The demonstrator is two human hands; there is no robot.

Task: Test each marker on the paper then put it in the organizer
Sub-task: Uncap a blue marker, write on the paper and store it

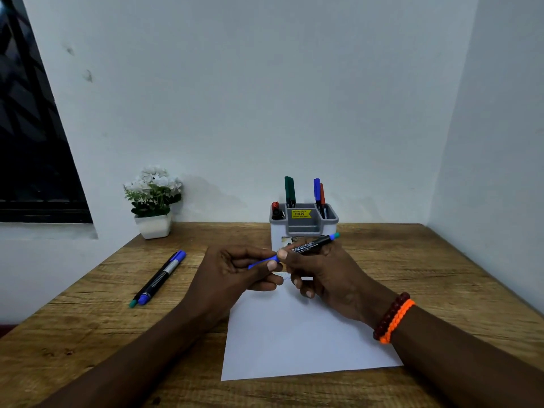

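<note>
Head view: both my hands hold one marker above the sheet.

My right hand (326, 272) grips the black-barrelled marker (312, 246), while my left hand (232, 272) pinches its blue cap (263, 262), over the white paper sheet (297, 334). The grey plastic organizer (303, 223), holding upright markers, stands just beyond; two spare markers (157, 279) lie left on the wooden table (88, 334).
</note>
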